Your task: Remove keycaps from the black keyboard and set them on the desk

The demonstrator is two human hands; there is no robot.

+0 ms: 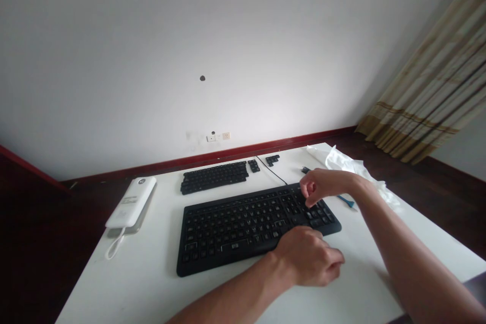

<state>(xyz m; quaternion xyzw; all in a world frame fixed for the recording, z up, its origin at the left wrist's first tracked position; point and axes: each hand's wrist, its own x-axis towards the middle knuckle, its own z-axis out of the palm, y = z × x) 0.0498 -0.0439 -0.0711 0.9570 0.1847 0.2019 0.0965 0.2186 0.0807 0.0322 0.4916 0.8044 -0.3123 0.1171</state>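
A black keyboard point(235, 223) with its key caps off across the main block lies on the white table. My left hand point(309, 257) is closed at the keyboard's front edge, right of the middle; its fingertips and anything in them are hidden. Over the number pad at the right end, my right hand point(321, 186) is curled, fingers bent down towards the keys. I cannot make out what its fingers hold. Behind the keyboard lies a block of removed key caps point(214, 177), with two smaller groups, one of key caps point(253, 166) and another of key caps point(272, 160).
A white power bank point(132, 202) with a looped cable point(115, 244) lies at the left. Crumpled white plastic point(343, 162) is at the back right, near a slim tool with a blue end point(347, 202). The keyboard's cable point(271, 169) runs backward. The table point(159, 288) stands by a wall.
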